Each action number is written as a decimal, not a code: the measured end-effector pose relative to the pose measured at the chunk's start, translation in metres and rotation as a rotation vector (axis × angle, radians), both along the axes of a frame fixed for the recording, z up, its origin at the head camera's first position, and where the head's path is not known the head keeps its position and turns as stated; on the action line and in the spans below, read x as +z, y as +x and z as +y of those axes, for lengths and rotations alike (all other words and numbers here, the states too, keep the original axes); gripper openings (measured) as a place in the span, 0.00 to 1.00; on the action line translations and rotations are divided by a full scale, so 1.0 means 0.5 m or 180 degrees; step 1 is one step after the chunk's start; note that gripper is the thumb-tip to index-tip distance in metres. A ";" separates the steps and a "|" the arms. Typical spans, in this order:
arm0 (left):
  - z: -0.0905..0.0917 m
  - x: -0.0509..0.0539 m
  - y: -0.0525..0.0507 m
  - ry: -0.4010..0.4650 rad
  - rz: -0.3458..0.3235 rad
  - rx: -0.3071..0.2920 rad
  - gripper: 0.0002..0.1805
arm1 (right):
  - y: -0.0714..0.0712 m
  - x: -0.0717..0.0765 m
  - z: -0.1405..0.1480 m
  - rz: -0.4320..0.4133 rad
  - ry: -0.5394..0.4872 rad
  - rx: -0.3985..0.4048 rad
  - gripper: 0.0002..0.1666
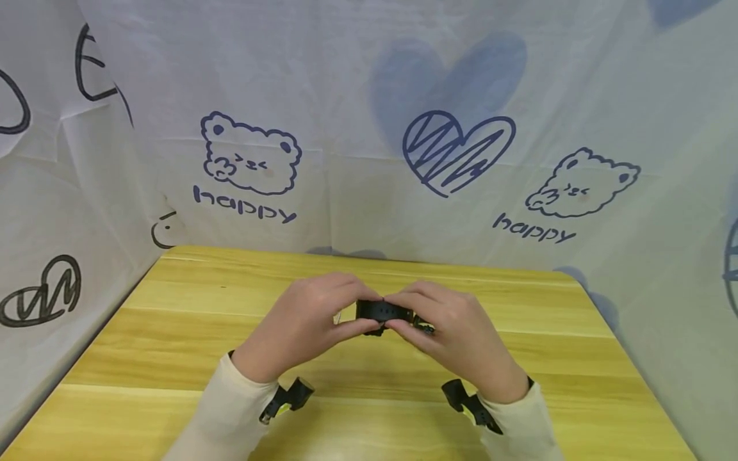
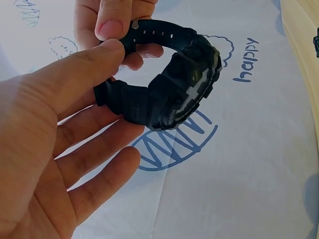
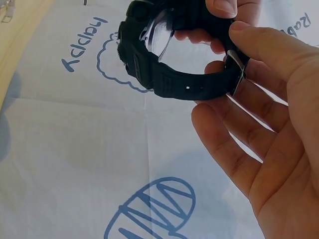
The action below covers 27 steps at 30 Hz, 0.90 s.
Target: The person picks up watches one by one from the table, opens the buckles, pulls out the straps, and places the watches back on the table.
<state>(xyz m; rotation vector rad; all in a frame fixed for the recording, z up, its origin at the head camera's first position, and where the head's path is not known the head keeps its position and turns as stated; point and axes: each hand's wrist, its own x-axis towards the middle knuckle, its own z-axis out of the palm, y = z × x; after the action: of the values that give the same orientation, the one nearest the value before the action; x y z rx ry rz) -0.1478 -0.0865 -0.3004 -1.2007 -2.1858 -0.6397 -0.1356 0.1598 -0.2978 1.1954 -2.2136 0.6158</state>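
Between both hands, above the table, is a black wristwatch (image 1: 385, 311) with its strap bent into a loop. The left wrist view shows the thick watch case (image 2: 192, 82) and a row of strap holes. My left hand (image 1: 305, 320) pinches the strap between thumb and fingers, its other fingers spread under the loop. From the other side my right hand (image 1: 458, 326) pinches the strap close by, the two thumbs almost meeting. A metal buckle (image 3: 236, 60) shows beside the right fingers in the right wrist view. Whether the strap is fastened cannot be told.
A small dark object (image 1: 425, 328) shows behind the right hand, its kind unclear. A silvery item (image 3: 7, 11) lies at the table edge in the right wrist view. The wooden table (image 1: 369, 410) meets a white printed cloth (image 1: 346, 128) behind and at the sides.
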 end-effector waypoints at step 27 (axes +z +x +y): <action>-0.009 0.002 -0.006 0.0176 -0.0231 -0.0250 0.19 | -0.001 0.003 0.013 -0.0304 -0.0107 0.0156 0.12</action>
<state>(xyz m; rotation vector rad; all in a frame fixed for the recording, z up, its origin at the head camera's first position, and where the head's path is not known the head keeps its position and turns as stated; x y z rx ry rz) -0.1507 -0.0909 -0.2995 -1.2574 -2.1742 -0.7828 -0.1361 0.1661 -0.2962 1.2297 -2.2490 0.7411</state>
